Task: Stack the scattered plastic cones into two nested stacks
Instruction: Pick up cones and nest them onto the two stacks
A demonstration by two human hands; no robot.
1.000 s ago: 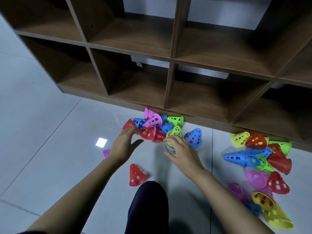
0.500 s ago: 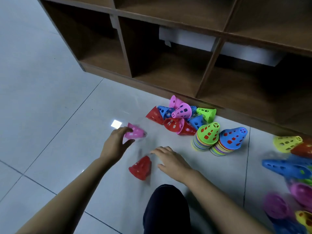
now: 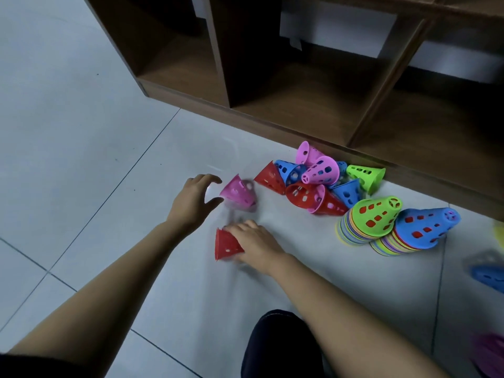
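Two nested stacks stand on the tiled floor at the right, one topped by a green cone (image 3: pixel 374 217) and one by a blue cone (image 3: pixel 426 227). Behind them, against the shelf's base, lies a pile of loose cones (image 3: pixel 313 181) in red, blue, pink and green. My left hand (image 3: pixel 192 200) has its fingers spread, and a blurred pink cone (image 3: pixel 239 193) lies on its side just off the fingertips, its narrow tip between thumb and forefinger. My right hand (image 3: pixel 255 245) covers a red cone (image 3: pixel 227 244) on the floor and grips it.
A brown wooden cubby shelf (image 3: pixel 300 105) runs along the back. My dark-clad knee (image 3: pixel 278 342) is at the bottom centre. Other loose cones, a blue cone (image 3: pixel 488 276) and a purple cone (image 3: pixel 491 353), lie cut off at the right edge.
My right hand left the stacks, moved left and closed on the red cone. My left hand picked up the pink cone from the floor; the cone now sits blurred beyond its opened fingers.
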